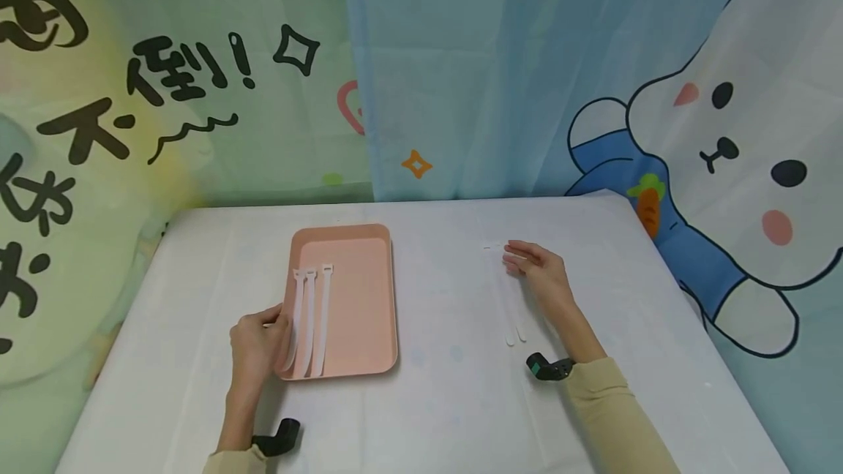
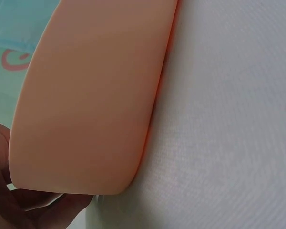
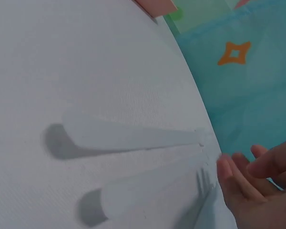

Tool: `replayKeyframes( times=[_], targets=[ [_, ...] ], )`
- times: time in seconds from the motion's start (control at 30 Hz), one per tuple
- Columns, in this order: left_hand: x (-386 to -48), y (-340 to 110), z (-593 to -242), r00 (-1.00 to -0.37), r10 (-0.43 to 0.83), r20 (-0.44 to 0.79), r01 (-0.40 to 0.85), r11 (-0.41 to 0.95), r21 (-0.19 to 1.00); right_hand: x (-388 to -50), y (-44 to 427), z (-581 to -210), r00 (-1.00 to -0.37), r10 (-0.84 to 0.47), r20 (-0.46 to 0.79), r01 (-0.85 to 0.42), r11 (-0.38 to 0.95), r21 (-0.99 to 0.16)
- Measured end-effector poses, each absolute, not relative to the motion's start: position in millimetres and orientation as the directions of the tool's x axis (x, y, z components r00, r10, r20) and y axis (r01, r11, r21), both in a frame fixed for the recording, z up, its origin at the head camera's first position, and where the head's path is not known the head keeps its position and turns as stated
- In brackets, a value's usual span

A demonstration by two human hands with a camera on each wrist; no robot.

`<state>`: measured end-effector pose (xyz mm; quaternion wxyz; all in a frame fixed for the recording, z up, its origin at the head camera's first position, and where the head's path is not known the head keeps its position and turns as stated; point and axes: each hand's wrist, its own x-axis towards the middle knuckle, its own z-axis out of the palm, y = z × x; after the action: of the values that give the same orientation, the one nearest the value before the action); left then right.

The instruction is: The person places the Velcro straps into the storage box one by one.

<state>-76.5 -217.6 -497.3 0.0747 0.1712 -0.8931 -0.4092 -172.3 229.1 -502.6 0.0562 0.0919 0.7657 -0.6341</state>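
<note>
A pink rectangular tray (image 1: 358, 298) lies on the table, with three white plastic knives (image 1: 308, 320) side by side along its left part. At the tray's left rim, my left hand (image 1: 253, 346) grips the edge; in the left wrist view its fingers (image 2: 66, 210) curl at the tray's corner. My right hand (image 1: 540, 273) hovers near the handle ends of two white plastic knives on the table, fingers loosely bent and holding nothing. Seen from the right wrist, both knives (image 3: 133, 136) lie apart from the hand (image 3: 257, 186), their rounded ends pointing away from it.
A white cloth covers the table (image 1: 448, 401), and its far edge runs behind the tray. Printed curtains (image 1: 448, 79) hang beyond it. Each wrist wears a black camera mount (image 1: 549, 368).
</note>
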Motion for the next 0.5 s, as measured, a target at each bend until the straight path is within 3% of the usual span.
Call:
replayKeyframes(
  times=[0.2,0.5],
  targets=[
    [-77,-219,-497,-0.928,-0.372,0.000,-0.247,0.615,0.749,-178,240,-501,-0.971,0.150,-0.185,0.221,0.277,-0.935],
    [-79,-218,-495,-0.932,-0.363,-0.011,-0.247,0.610,0.752,-191,248,-507,-0.972,0.126,-0.197,0.231,0.387,-0.893]
  ],
)
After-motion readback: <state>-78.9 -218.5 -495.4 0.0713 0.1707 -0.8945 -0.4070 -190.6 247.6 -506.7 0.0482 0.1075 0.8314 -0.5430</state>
